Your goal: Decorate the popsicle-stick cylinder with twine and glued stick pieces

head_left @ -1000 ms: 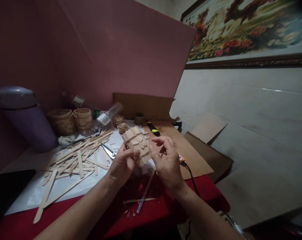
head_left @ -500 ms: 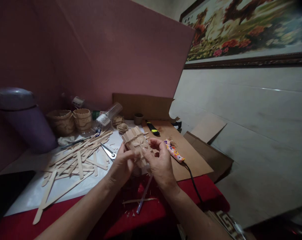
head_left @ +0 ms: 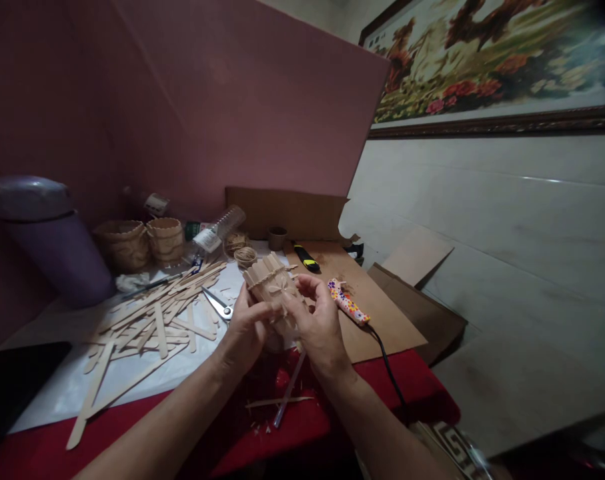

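A small cup made of popsicle sticks [head_left: 272, 280], bound with twine and carrying a stick flower on its front, is held above the table between both hands. My left hand [head_left: 246, 328] grips its left side with the fingers curled round it. My right hand [head_left: 318, 323] presses its thumb and fingertips on the flower at the right side. Right of my hands a flower-patterned glue gun [head_left: 349, 302] lies on a sheet of cardboard [head_left: 382, 313], its black cord running toward me.
Loose popsicle sticks [head_left: 157, 320] and scissors [head_left: 217, 303] lie on white paper at left. Two finished stick baskets [head_left: 142, 241], twine rolls [head_left: 245, 254], a plastic bottle [head_left: 215, 230], a yellow-black cutter [head_left: 306, 257] and a purple bin [head_left: 47, 233] stand behind. A glue stick [head_left: 288, 390] lies on the red cloth.
My right hand has moved left from beside the cup onto its flower front, uncovering the glue gun on the cardboard. The cup has tilted slightly in my left hand.
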`<state>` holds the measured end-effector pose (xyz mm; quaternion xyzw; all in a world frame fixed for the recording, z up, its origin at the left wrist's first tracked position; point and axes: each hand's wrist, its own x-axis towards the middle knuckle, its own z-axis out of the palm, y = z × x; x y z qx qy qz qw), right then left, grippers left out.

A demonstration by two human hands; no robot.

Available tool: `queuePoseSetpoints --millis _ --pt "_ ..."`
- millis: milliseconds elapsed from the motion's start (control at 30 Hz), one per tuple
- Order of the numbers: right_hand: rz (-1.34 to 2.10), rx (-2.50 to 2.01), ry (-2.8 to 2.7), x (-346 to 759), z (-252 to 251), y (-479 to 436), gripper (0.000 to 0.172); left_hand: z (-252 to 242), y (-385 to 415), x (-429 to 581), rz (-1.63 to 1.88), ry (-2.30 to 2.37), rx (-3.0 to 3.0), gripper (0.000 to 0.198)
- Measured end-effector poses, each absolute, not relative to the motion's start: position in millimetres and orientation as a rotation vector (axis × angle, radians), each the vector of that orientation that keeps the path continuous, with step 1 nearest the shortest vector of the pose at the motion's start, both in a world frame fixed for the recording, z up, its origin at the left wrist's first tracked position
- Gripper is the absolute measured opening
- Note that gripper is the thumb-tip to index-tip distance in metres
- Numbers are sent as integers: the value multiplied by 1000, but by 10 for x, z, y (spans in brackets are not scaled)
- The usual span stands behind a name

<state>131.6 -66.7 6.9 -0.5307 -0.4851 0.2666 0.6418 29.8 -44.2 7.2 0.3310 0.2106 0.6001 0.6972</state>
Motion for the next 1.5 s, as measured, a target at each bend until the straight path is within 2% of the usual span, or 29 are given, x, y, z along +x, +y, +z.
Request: queuePoseSetpoints --millis 433,700,967,1100,1200,1333,1500 --pt "760 -1115 -1052 1319 105 -615 46 117 -460 293 1348 493 740 71" --pt "749 -1053 -1014 1399 83 -583 39 161 -449 265 1301 471 650 67" --pt "765 -1114 -1042 1389 69 -526 47 122 -422 260 1302 450 651 58" --pt "865 -1063 -1124 1356 74 -589 65 126 -384 224 1299 446 608 48" --pt "970 -1000 -1197 1327 68 -617 77 122 -357 216 1305 420 599 50" --pt "967 -942 -1242 1381 48 -541 71 91 -313 187 1341 349 645 53" --pt "940 -933 -1348 1606 58 -376 70 92 -247 89 1381 330 720 39"
